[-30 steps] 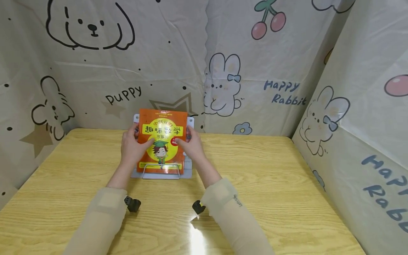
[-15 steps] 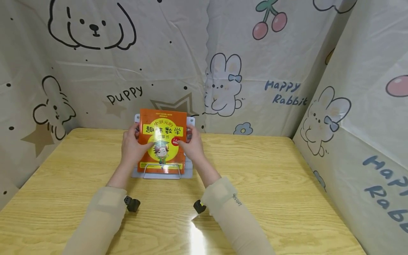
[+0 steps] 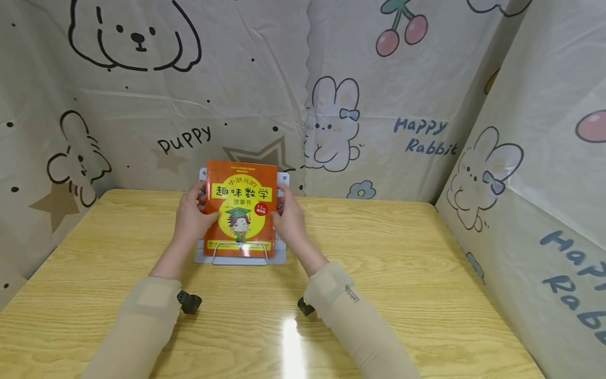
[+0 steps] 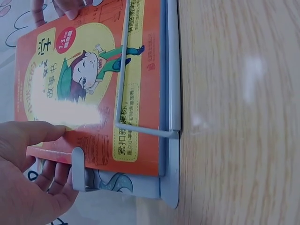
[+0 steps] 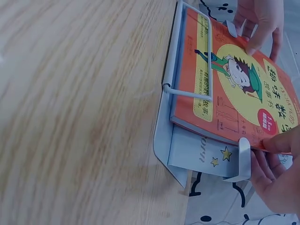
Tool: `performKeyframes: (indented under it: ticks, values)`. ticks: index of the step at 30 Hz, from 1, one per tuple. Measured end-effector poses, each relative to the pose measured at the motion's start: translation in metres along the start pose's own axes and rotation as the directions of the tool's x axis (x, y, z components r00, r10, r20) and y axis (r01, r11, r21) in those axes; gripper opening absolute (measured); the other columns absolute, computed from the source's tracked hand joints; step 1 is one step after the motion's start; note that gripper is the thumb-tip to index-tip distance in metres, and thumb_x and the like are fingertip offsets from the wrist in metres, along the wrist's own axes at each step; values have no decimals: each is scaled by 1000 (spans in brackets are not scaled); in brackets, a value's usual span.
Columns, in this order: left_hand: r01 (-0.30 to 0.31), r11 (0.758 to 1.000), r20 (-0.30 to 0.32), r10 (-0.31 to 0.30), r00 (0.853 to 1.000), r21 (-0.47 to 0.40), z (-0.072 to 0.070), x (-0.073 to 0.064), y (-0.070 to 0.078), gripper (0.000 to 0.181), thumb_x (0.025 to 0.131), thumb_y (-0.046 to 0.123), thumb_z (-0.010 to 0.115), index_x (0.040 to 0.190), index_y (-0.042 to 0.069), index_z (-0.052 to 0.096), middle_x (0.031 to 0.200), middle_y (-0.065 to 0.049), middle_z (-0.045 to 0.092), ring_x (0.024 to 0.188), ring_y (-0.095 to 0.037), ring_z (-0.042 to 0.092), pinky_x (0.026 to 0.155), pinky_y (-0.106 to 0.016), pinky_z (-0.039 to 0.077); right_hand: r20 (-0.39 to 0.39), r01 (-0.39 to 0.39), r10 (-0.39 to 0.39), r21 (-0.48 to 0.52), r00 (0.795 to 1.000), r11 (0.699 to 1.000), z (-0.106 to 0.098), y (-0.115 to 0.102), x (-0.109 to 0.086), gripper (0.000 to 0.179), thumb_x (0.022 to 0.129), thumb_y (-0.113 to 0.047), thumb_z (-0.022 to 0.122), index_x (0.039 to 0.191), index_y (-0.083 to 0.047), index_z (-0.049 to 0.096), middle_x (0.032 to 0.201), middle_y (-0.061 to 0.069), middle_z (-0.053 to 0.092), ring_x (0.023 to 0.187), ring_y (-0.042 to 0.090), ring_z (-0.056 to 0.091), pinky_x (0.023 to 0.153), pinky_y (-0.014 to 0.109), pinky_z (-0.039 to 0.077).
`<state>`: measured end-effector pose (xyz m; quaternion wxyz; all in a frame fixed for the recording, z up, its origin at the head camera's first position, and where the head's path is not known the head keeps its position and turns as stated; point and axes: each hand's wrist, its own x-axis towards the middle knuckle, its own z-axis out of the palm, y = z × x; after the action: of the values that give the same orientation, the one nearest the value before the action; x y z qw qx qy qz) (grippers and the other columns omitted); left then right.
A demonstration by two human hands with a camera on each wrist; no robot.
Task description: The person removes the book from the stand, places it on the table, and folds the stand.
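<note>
An orange book (image 3: 241, 181) with a cartoon child in a green cap leans upright in a light grey metal book stand (image 3: 280, 252). The stand's wire loop (image 4: 150, 131) crosses the lower cover, and small side tabs (image 5: 244, 157) flank the book. My left hand (image 3: 191, 218) holds the book's left edge, thumb on the cover and fingers behind. At the opposite edge, my right hand (image 3: 290, 218) holds it likewise, its thumb just at the cover's border. Fingertips behind the book are partly hidden.
The stand rests on a wooden table (image 3: 379, 273) near its back edge. A printed cloth (image 3: 265, 95) with cartoon animals hangs behind and at both sides. Black wrist cameras (image 3: 190, 303) are strapped under both sleeves.
Both thumbs have slid outward from the middle of the cover to its edges, and both forearms have shifted slightly apart. The book and the stand stay in place.
</note>
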<state>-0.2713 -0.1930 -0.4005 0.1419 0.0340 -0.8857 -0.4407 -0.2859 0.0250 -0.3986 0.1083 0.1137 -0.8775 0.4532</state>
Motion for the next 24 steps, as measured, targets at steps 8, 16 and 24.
performKeyframes:
  ticks: [8, 16, 24]
  values:
    - [1, 1000, -3, -1, 1000, -11, 0, 2, -2, 76, 83, 1, 67, 147, 9, 28, 119, -20, 43, 101, -32, 45, 88, -42, 48, -23, 9, -8, 42, 1000, 999, -1, 2, 2, 70, 82, 7, 64, 141, -16, 35, 101, 6, 59, 83, 15, 58, 68, 21, 54]
    - [-8, 1000, -27, 8, 1000, -6, -1, 5, 2, 75, 83, 1, 68, 146, 9, 30, 116, -19, 43, 98, -30, 45, 83, -38, 47, -26, -3, 5, 48, 1000, 999, -4, -1, 8, 67, 83, 8, 64, 140, -16, 38, 100, 6, 60, 83, 16, 59, 68, 22, 54]
    - [-6, 1000, -27, 6, 1000, -13, -1, 4, 3, 75, 84, 3, 68, 147, 11, 29, 115, -18, 43, 98, -30, 44, 83, -37, 48, -9, -23, 24, 65, 1000, 998, -6, -1, 11, 68, 82, 8, 65, 140, -18, 39, 99, 6, 59, 83, 15, 59, 69, 22, 54]
